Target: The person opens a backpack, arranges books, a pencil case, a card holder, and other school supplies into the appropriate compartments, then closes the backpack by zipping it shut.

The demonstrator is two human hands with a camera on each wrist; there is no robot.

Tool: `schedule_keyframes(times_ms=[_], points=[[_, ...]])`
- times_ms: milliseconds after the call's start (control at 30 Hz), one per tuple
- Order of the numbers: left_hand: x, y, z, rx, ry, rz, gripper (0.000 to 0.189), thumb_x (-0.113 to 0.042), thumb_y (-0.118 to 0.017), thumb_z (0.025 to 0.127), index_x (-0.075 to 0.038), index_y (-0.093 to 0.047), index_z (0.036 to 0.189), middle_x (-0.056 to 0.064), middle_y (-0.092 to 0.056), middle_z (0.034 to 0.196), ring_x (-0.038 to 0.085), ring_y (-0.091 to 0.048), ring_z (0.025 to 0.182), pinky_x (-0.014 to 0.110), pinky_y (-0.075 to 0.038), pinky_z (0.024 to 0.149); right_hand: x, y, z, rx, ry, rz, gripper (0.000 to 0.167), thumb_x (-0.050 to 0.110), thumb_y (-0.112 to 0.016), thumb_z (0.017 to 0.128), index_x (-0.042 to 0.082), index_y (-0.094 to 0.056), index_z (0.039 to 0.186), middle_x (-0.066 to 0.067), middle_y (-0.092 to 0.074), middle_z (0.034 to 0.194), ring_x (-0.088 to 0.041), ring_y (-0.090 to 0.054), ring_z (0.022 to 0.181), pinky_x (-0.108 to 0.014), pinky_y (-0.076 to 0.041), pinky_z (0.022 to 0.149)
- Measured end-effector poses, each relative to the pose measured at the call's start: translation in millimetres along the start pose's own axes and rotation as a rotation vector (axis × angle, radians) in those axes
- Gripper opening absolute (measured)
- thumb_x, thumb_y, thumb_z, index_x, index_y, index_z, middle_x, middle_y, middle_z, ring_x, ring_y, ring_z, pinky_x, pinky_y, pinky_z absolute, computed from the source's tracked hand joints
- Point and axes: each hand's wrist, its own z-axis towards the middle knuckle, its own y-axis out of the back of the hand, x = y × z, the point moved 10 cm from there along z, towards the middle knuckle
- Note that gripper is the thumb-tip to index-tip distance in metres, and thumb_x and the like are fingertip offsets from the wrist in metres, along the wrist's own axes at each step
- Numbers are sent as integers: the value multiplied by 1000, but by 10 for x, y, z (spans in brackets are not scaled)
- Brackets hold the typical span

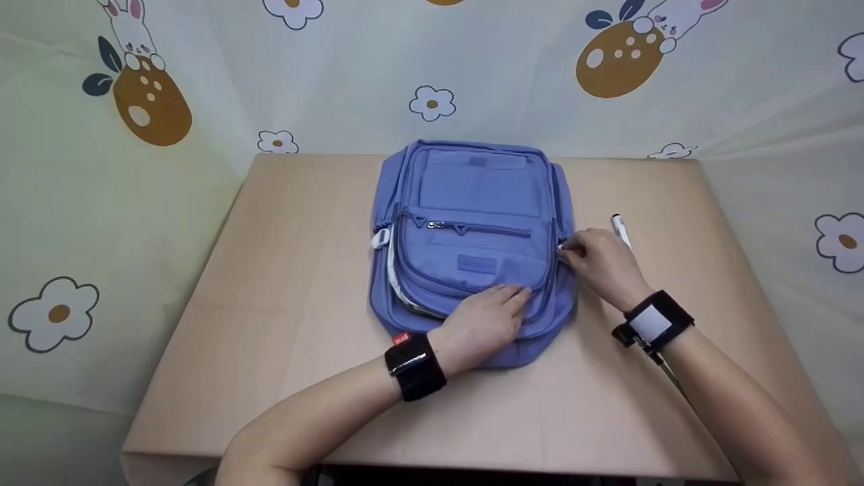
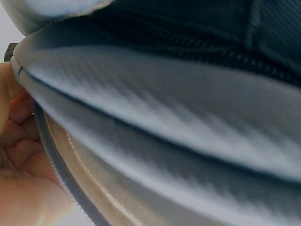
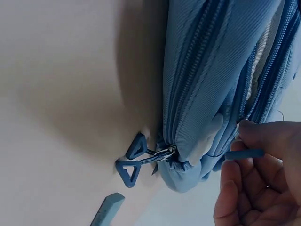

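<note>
A blue backpack (image 1: 479, 192) lies on its back on the table, with its front pocket facing up. My left hand (image 1: 482, 324) lies over the lower front of the backpack; in the left wrist view its curled fingers (image 2: 28, 127) grip the fabric edge beside an open zip. At the right side of the bag, my right hand (image 1: 601, 263) pinches a zipper pull (image 3: 244, 154) between thumb and fingers. Pale lining (image 3: 259, 59) shows between the parted zip teeth there. Two triangular zipper pulls (image 3: 128, 172) hang loose from another zip nearby.
A white marker pen (image 1: 621, 229) with a dark end lies on the table (image 1: 270, 290) just beyond my right hand. Near the left side of the bag is a white buckle (image 1: 381, 237). Patterned cloth (image 1: 364, 74) hangs behind and beside the table.
</note>
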Motion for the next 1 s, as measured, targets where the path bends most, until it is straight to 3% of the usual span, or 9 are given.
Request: schedule_keyframes(times_ms=[500, 833, 1000], points=[[-22, -69, 14, 58, -5, 33, 37, -11, -50, 103, -10, -66, 136, 8, -54, 149, 22, -52, 135, 34, -39, 113, 47, 75, -102, -32, 33, -35, 6, 4, -78, 87, 2, -73, 87, -11, -70, 82, -28, -64, 74, -44, -53, 69], [-26, -67, 31, 85, -11, 46, 39, -11, -48, 104, -9, -62, 141, 9, -51, 152, 23, -51, 136, 35, -39, 114, 245, 66, -309, 52, 21, -28, 5, 4, -78, 85, 5, -73, 84, -5, -69, 79, -19, -62, 69, -39, -53, 63], [-23, -52, 20, 42, -13, 59, 39, -11, -49, 103, -10, -64, 139, 8, -54, 150, 22, -53, 134, 34, -41, 112, 367, 16, -404, 111, 17, -4, 6, 4, -77, 83, 7, -72, 80, -1, -65, 75, -14, -58, 65, -33, -50, 60]])
